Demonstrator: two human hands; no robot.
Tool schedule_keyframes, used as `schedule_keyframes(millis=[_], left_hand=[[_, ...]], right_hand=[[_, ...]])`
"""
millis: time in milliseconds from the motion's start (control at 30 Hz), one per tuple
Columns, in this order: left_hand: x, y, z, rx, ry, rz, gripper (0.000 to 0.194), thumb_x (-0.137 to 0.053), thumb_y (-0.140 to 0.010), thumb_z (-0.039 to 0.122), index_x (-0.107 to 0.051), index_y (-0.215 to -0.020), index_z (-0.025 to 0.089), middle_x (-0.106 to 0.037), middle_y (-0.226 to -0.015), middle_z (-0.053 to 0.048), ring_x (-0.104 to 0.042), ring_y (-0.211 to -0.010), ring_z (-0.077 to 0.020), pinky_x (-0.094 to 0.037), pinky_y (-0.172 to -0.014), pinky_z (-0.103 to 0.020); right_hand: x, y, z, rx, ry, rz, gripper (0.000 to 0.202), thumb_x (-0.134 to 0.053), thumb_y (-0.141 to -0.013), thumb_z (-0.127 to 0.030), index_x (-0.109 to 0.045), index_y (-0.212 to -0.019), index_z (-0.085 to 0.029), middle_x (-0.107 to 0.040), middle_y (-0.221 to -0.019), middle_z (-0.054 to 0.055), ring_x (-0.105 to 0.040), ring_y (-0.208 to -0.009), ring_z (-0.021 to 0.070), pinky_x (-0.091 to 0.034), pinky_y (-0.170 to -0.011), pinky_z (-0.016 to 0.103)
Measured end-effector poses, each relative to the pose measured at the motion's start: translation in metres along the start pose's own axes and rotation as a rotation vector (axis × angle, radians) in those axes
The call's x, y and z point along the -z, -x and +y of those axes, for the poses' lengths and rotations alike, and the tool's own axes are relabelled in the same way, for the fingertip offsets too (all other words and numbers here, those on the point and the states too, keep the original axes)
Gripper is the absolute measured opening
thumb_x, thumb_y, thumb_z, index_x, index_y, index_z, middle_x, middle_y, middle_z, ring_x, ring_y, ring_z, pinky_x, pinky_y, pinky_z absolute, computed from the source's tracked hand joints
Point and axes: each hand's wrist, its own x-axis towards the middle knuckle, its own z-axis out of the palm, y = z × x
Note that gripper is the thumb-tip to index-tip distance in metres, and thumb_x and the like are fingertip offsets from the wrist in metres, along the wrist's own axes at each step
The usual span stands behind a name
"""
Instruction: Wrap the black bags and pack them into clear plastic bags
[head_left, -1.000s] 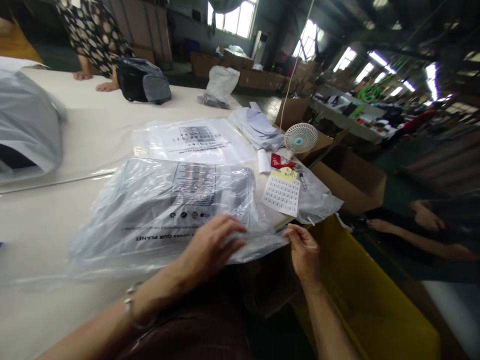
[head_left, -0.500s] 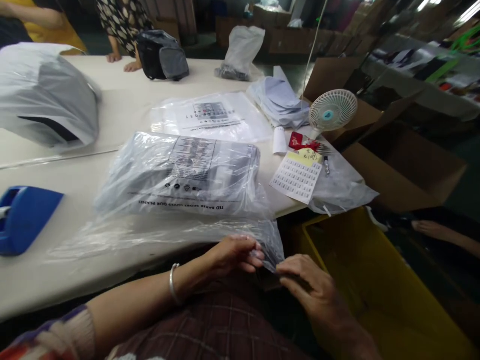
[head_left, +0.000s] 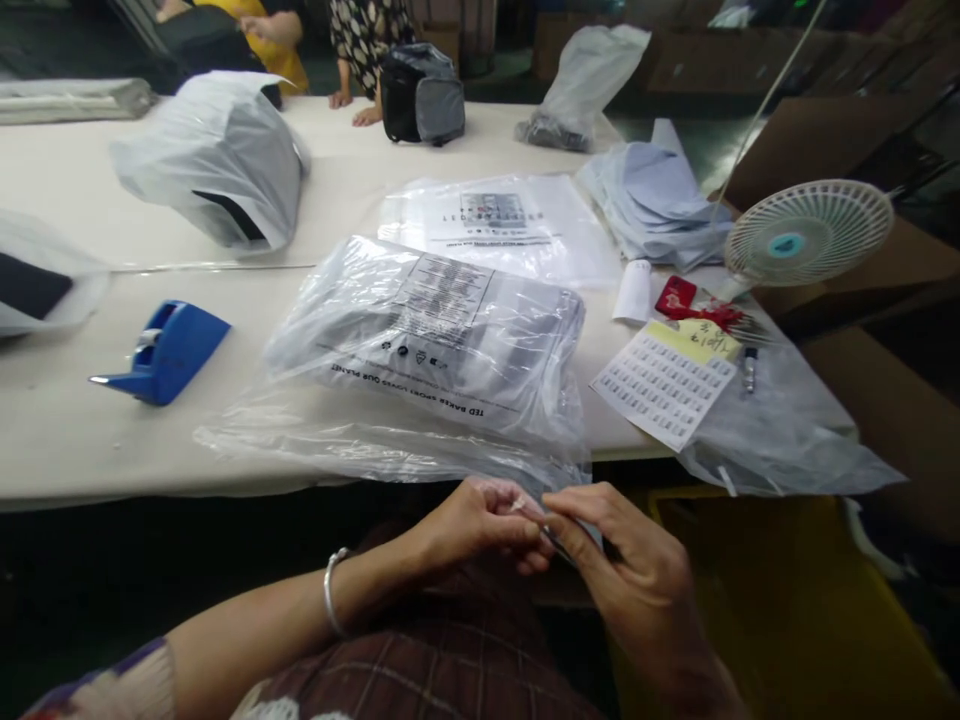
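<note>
A clear plastic bag (head_left: 420, 385) with black print lies on the table near its front edge, with something grey packed inside. Its loose flap runs over the edge to my hands. My left hand (head_left: 491, 520) is closed, pinching a corner of the flap between thumb and fingers. Right beside it, my right hand (head_left: 637, 570) pinches the same plastic, thumb and forefinger pressed together. Fingers cover most of the gathered corner, so its exact folds are hidden.
A blue tape dispenser (head_left: 169, 350) stands left, a bagged bundle (head_left: 217, 170) behind it. Printed bags (head_left: 517, 240) lie beyond. On the right are a label sheet (head_left: 660, 385), a fan (head_left: 810, 240) and a yellow bin (head_left: 787, 600). Another person (head_left: 367, 60) stands across the table (head_left: 67, 410).
The view has swung left, so the table's things appear further right. My hands have come closer together on the bag's corner.
</note>
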Motion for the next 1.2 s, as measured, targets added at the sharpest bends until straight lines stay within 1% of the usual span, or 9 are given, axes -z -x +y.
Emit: schedule_keyframes(millis=[67,167,267,433,733,900,1033,1100,1200], left_hand=[[0.001,0.002,0.001,-0.04,-0.022,0.015,0.048,-0.09,-0.062,0.047,-0.062,-0.079,0.01,-0.07,-0.071,-0.007,-0.067,-0.062,-0.016,-0.053,-0.065,-0.027],[0.004,0.004,0.0,-0.105,-0.115,0.023,0.046,-0.083,-0.07,0.05,-0.068,-0.083,0.009,-0.07,-0.073,-0.006,-0.065,-0.066,-0.0156,-0.052,-0.068,-0.026],[0.007,0.004,-0.002,-0.161,-0.207,0.007,0.04,-0.075,-0.08,0.048,-0.074,-0.093,0.009,-0.071,-0.08,-0.007,-0.065,-0.073,-0.0158,-0.052,-0.074,-0.026],[0.004,0.002,-0.008,-0.209,-0.282,-0.003,0.033,-0.064,-0.087,0.04,-0.076,-0.095,0.011,-0.072,-0.088,-0.007,-0.066,-0.081,-0.0193,-0.051,-0.077,-0.027],[0.006,-0.001,-0.022,-0.436,-0.834,0.065,0.028,-0.051,-0.094,0.026,-0.076,-0.093,0.013,-0.071,-0.084,-0.004,-0.061,-0.077,-0.016,-0.043,-0.074,-0.022],[0.004,0.005,-0.017,-0.358,-0.667,0.027,0.028,-0.052,-0.093,0.027,-0.076,-0.091,0.012,-0.071,-0.084,-0.005,-0.062,-0.082,-0.0183,-0.044,-0.077,-0.024],[0.012,0.013,-0.01,-0.193,-0.291,-0.161,0.029,-0.067,-0.087,0.033,-0.074,-0.109,0.015,-0.071,-0.104,-0.007,-0.063,-0.097,-0.0208,-0.046,-0.09,-0.029],[0.016,0.015,-0.01,-0.149,-0.179,-0.139,0.033,-0.072,-0.084,0.039,-0.074,-0.106,0.014,-0.071,-0.1,-0.007,-0.063,-0.091,-0.019,-0.047,-0.089,-0.029],[0.016,0.014,-0.011,-0.157,-0.174,-0.001,0.039,-0.076,-0.079,0.048,-0.075,-0.091,0.011,-0.07,-0.086,-0.007,-0.062,-0.08,-0.0177,-0.047,-0.082,-0.028]], right_hand=[[-0.009,-0.001,0.005,-0.009,-0.025,-0.044,0.011,-0.064,-0.094,-0.016,-0.069,-0.101,-0.023,-0.071,-0.092,-0.001,-0.068,-0.084,0.0096,-0.053,-0.08,0.016],[-0.014,-0.002,0.012,-0.08,-0.035,-0.121,0.008,-0.065,-0.094,-0.02,-0.07,-0.099,-0.024,-0.072,-0.092,-0.001,-0.069,-0.084,0.0112,-0.053,-0.079,0.017],[-0.013,0.0,0.018,-0.135,-0.001,-0.139,0.011,-0.067,-0.092,-0.024,-0.071,-0.103,-0.024,-0.072,-0.089,0.0,-0.07,-0.078,0.0133,-0.054,-0.074,0.019],[-0.011,0.004,0.022,-0.1,0.096,-0.211,0.011,-0.062,-0.093,-0.021,-0.071,-0.099,-0.023,-0.073,-0.091,0.002,-0.07,-0.08,0.0162,-0.054,-0.076,0.024],[-0.012,0.008,0.023,-0.249,0.21,-0.333,0.013,-0.06,-0.086,-0.013,-0.061,-0.077,-0.022,-0.062,-0.076,-0.001,-0.06,-0.07,0.0152,-0.044,-0.066,0.029],[-0.01,0.008,0.014,-0.28,0.125,-0.344,0.014,-0.057,-0.085,-0.015,-0.057,-0.072,-0.022,-0.059,-0.072,-0.002,-0.057,-0.065,0.0131,-0.041,-0.063,0.026],[-0.007,0.008,0.008,-0.318,0.065,-0.378,0.017,-0.058,-0.086,-0.018,-0.055,-0.07,-0.022,-0.059,-0.07,-0.003,-0.056,-0.063,0.0118,-0.04,-0.062,0.025],[-0.009,0.01,0.008,-0.339,0.055,-0.41,0.018,-0.057,-0.088,-0.019,-0.055,-0.071,-0.021,-0.06,-0.071,-0.002,-0.056,-0.064,0.0119,-0.04,-0.062,0.026],[-0.013,0.013,0.011,-0.326,0.042,-0.409,0.017,-0.056,-0.089,-0.019,-0.057,-0.073,-0.022,-0.061,-0.072,-0.002,-0.057,-0.065,0.0127,-0.042,-0.063,0.026]])
